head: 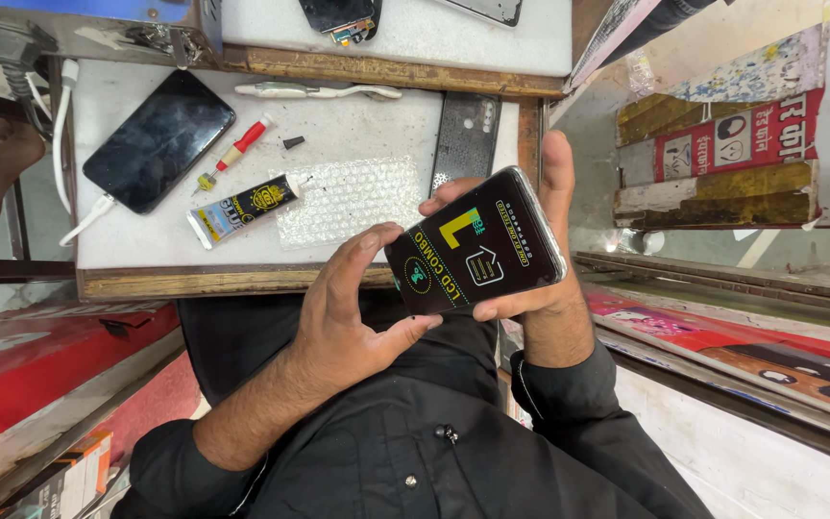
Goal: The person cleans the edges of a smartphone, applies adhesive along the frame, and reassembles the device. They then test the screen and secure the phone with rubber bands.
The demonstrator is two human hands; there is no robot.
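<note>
My right hand (551, 252) holds a black phone (477, 252) from underneath, above my lap and just in front of the bench edge. Its thumb stands along the phone's far side and its fingers wrap the near edge. The phone's screen faces up and carries a dark protective film with yellow and green print. My left hand (343, 312) pinches the phone's left end, with the index finger on the upper corner and the thumb at the lower corner. Both sleeves are black.
On the white-topped workbench (386, 125) lie another black phone (158, 139) with a white cable, a red-handled screwdriver (237, 149), a glue tube (242, 210), a bubble-wrap piece (348, 197), a white brush-like tool (319, 91) and a black plate (466, 135). Printed boards lie at the right.
</note>
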